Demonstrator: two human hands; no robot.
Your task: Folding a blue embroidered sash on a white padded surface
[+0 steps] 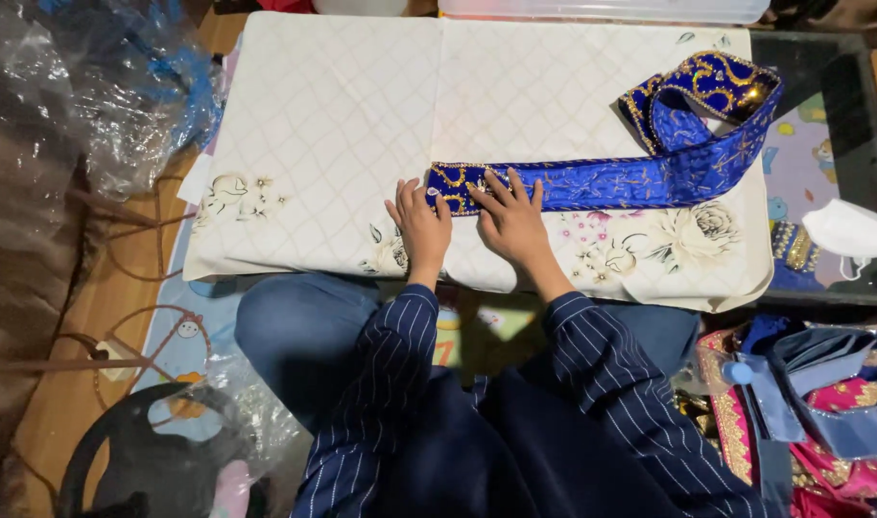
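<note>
Head view: both hands [467, 225] flat on blue band [611, 182].

Few packages are seen, and no labels, signs or screens. Crumpled clear plastic wrapping [93, 105], tinged blue near its top, is heaped on the floor beside the left edge of the cream floral-printed cloth-covered board [323, 125]. A long translucent plastic container [602, 10] is laid along the board's far edge. More crinkled clear plastic film [237, 422] is spread on the floor at the lower left.
</note>
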